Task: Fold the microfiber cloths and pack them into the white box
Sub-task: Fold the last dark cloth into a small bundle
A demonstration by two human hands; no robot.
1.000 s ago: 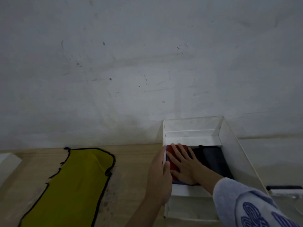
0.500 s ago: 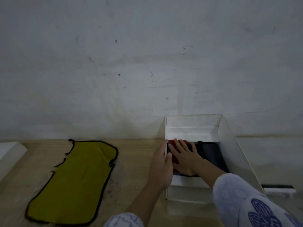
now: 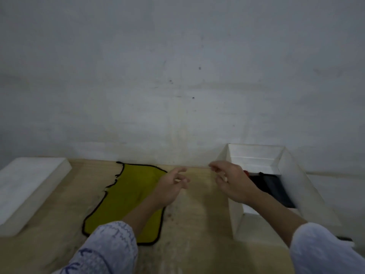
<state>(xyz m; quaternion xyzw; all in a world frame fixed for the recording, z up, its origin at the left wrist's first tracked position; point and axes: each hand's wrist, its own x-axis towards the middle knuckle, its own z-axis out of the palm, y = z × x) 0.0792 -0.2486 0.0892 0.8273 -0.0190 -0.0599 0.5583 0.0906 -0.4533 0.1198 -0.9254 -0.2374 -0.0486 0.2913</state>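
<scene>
A yellow microfiber cloth (image 3: 128, 198) with a black hem lies flat on the wooden table. The white box (image 3: 296, 180) stands at the right, open on top, with dark folded cloths (image 3: 270, 184) inside and a sliver of red cloth (image 3: 245, 172) at its left wall. My left hand (image 3: 171, 186) hovers over the yellow cloth's right edge, fingers loosely curled, holding nothing. My right hand (image 3: 231, 180) hovers above the table just left of the box, fingers relaxed and empty. Both hands are blurred.
A white box lid (image 3: 27, 186) lies at the table's left end. A grey wall (image 3: 177, 76) rises directly behind the table. A small dark-edged object (image 3: 344, 238) peeks out at the right past the box.
Both hands have left the box and moved left over the table, the right one lifting off the red cloth. The view has swung left, bringing the white lid into sight.
</scene>
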